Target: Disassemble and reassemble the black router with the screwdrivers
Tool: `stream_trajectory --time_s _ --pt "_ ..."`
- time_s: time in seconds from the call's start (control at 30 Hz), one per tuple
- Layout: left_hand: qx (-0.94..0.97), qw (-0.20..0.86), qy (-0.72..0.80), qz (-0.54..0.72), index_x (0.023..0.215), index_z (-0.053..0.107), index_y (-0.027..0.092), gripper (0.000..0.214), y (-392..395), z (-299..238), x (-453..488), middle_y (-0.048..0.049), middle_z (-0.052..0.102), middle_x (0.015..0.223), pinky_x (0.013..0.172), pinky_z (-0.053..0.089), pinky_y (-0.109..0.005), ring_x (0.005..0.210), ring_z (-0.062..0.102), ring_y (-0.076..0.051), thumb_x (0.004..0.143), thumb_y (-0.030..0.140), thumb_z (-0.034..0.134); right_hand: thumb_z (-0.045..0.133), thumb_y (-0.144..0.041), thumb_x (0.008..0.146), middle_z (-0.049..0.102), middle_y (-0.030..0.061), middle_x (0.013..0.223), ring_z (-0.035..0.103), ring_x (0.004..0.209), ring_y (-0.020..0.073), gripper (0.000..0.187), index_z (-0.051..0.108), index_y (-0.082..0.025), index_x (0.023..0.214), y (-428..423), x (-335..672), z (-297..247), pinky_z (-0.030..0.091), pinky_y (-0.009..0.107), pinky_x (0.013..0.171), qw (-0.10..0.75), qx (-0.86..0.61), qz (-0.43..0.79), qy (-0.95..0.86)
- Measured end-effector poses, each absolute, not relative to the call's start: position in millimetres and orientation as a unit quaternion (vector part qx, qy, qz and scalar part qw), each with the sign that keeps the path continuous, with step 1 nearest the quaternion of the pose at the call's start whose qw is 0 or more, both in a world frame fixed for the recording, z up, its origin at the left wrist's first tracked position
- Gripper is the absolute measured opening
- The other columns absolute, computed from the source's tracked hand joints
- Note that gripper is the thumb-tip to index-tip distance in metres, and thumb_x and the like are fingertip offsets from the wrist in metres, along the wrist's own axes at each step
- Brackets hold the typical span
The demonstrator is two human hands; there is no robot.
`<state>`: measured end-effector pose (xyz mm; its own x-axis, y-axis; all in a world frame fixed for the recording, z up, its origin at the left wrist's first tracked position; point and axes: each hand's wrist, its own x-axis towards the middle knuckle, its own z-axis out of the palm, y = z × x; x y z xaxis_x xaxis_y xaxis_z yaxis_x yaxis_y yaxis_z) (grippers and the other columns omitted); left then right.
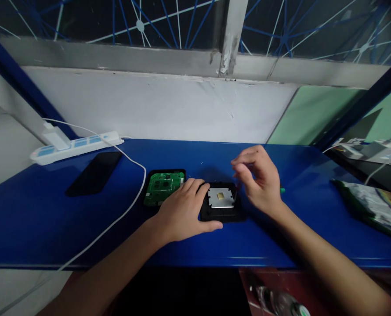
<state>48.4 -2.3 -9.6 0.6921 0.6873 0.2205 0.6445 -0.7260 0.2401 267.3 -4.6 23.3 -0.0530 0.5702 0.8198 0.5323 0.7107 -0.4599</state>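
My left hand (pixel 185 208) steadies a black plastic case half (pixel 223 216), its fingers along the left and far side and its thumb by the near edge. Inside that half sits a silvery metal plate (pixel 215 199) with a small gold-coloured square pad (pixel 220 196) near its middle. Over the plate's right edge, my right hand (pixel 258 180) is closed in a pinch around a thin, upright screwdriver-like tool (pixel 236 194), mostly hidden by the fingers. Left of my left hand lies the other case half with a green circuit board (pixel 162 186), partly covered by that hand.
A black phone (pixel 95 173) and a white power strip (pixel 80 147) with a plugged-in charger lie at the left. A white cable (pixel 139 166) curves across the blue table (pixel 268 248). A small green object (pixel 282 190) shows behind my right wrist. At the right lies a plastic packet (pixel 370 206).
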Motion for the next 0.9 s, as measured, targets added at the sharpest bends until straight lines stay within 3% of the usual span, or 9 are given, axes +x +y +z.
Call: stream_trajectory --time_s 0.07,0.17,0.33,0.47,0.6,0.73,0.9 --pt "0.916 0.074 0.366 0.147 0.137 0.048 0.013 0.087 -2.6 -9.3 48.5 -0.0173 0.053 0.137 0.108 0.045 -0.052 0.129 0.049 -0.037 0.076 0.071 0.068 0.071 -0.028 0.088 0.062 0.0022 0.084 0.059 0.075 0.0153 0.007 0.071 -0.024 0.094 -3.9 266.5 23.6 0.051 0.031 0.06 0.571 -0.382 -0.009 -0.727" --pt "0.916 0.078 0.367 0.144 0.139 0.047 0.013 0.088 -2.3 -9.6 48.5 -0.0177 0.053 0.138 0.106 0.047 -0.052 0.129 0.05 -0.037 0.076 0.073 0.065 0.074 -0.027 0.086 0.066 -0.0001 0.082 0.061 0.067 0.013 0.018 0.072 -0.027 0.104 -6.0 265.2 21.7 0.054 0.031 0.061 0.585 -0.404 0.018 -0.703" --pt "0.918 0.067 0.362 0.147 0.138 0.048 0.011 0.089 -1.2 -10.6 48.8 -0.0184 0.053 0.137 0.106 0.046 -0.051 0.128 0.05 -0.037 0.076 0.073 0.065 0.053 -0.029 0.099 0.075 0.0027 0.091 0.072 0.072 0.0145 0.015 0.067 -0.023 0.104 -10.5 264.6 19.0 0.058 0.029 0.058 0.604 -0.434 0.115 -0.658" --pt "0.919 0.063 0.36 0.146 0.138 0.048 0.01 0.089 -1.8 -10.4 49.1 -0.0187 0.053 0.138 0.106 0.047 -0.051 0.127 0.05 -0.037 0.077 0.073 0.065 0.043 -0.031 0.102 0.073 0.0053 0.098 0.071 0.074 0.0143 0.024 0.064 -0.021 0.097 -8.5 266.2 21.0 0.059 0.032 0.064 0.605 -0.4 0.122 -0.678" --pt "0.918 0.063 0.364 0.143 0.137 0.049 0.01 0.088 -2.7 -8.2 49.8 -0.019 0.054 0.136 0.107 0.046 -0.051 0.127 0.051 -0.036 0.076 0.071 0.067 0.063 -0.031 0.093 0.063 0.0039 0.094 0.063 0.077 0.0149 0.009 0.067 -0.023 0.094 -4.9 267.7 24.9 0.054 0.031 0.062 0.572 -0.392 0.056 -0.718" --pt "0.917 0.067 0.366 0.143 0.136 0.05 0.012 0.087 -2.4 -8.1 49.3 -0.0185 0.055 0.136 0.105 0.048 -0.052 0.127 0.051 -0.037 0.075 0.072 0.067 0.074 -0.03 0.086 0.06 0.0012 0.085 0.058 0.071 0.0141 0.014 0.07 -0.027 0.099 -4.9 267.7 26.6 0.052 0.03 0.059 0.556 -0.392 0.033 -0.732" --pt "0.918 0.066 0.363 0.145 0.139 0.047 0.012 0.089 -1.8 -10.9 47.3 -0.0174 0.053 0.138 0.106 0.046 -0.052 0.129 0.049 -0.036 0.077 0.073 0.065 0.056 -0.028 0.098 0.07 0.0015 0.093 0.067 0.069 0.0121 0.023 0.064 -0.026 0.119 -8.1 265.8 22.5 0.057 0.029 0.061 0.552 -0.432 0.111 -0.704"
